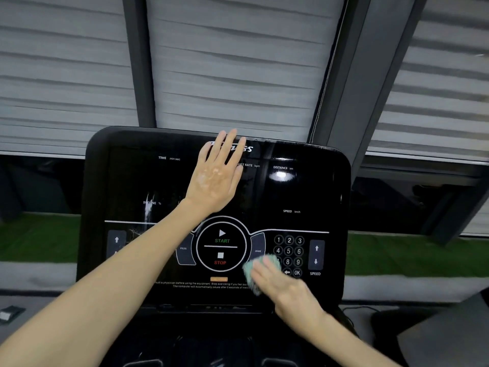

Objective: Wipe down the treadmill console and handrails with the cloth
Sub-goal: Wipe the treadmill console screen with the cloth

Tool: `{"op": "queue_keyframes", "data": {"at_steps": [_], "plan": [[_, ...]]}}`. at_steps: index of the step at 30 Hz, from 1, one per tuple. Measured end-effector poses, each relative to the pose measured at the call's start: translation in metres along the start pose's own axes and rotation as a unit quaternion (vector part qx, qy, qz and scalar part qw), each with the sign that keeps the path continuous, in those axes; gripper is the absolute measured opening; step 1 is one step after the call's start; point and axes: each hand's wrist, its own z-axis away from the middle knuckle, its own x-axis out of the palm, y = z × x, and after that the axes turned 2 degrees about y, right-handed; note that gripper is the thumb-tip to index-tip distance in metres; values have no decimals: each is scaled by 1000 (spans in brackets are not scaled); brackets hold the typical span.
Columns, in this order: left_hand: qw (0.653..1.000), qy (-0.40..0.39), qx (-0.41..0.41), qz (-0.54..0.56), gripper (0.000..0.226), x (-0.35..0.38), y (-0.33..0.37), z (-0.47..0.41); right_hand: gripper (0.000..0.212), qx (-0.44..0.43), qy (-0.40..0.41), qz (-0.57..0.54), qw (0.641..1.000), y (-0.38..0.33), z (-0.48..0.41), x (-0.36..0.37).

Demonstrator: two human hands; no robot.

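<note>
The treadmill console [312, 192] fills the centre of the frame, a glossy black panel tilted toward the wearer. The left hand [215, 176] lies open and flat on its upper middle, fingers spread and reaching the top edge over the brand lettering; it holds nothing and seems placed there to brace the panel while the other hand rubs.

The right hand [277, 280], at lower centre-right, presses a pale green cloth [255, 271] against the panel, fingers laid over the bunched fabric rather than curled into a fist. The cloth sits between the round START/STOP control [221, 247] and the number keypad [289, 251], covering the keypad's lower-left corner. Both hand and cloth are blurred, which suggests a wiping stroke under way.

Pale smears show at the left by the INCLINE label [151, 202], so that side likely needs a pass. No handrails are clearly in view, so that part of the job cannot be judged.
</note>
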Motion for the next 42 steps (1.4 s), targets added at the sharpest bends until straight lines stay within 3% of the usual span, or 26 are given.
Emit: {"op": "queue_keyframes", "data": {"at_steps": [4, 8, 15, 23, 26, 30, 36, 42], "plan": [[1000, -1, -2, 4, 55, 0, 0, -1, 68, -9, -24, -8, 1000, -12, 22, 10], [1000, 2, -2, 2, 55, 0, 0, -1, 55, -69, 9, 39, 997, 4, -2, -13], [1000, 1, -4, -1, 56, 0, 1, 0, 80, 32, 147, 98, 984, 62, -139, -87], [1000, 1, -2, 3, 55, 0, 0, 0, 69, 65, 194, 117, 972, 64, -182, -115], [1000, -2, -1, 5, 56, 0, -1, -1, 65, 33, 172, 106, 979, 45, -145, -85], [1000, -5, -3, 4, 56, 0, 0, -1, 71, 36, 93, -2, 995, 2, -67, -27], [1000, -10, -1, 2, 56, -1, 0, -1, 99, -4, -33, -59, 998, -39, 9, 22], [1000, -19, 2, 21, 56, -4, -3, -1, 77, -24, 27, -33, 999, -20, -21, 2]]}}
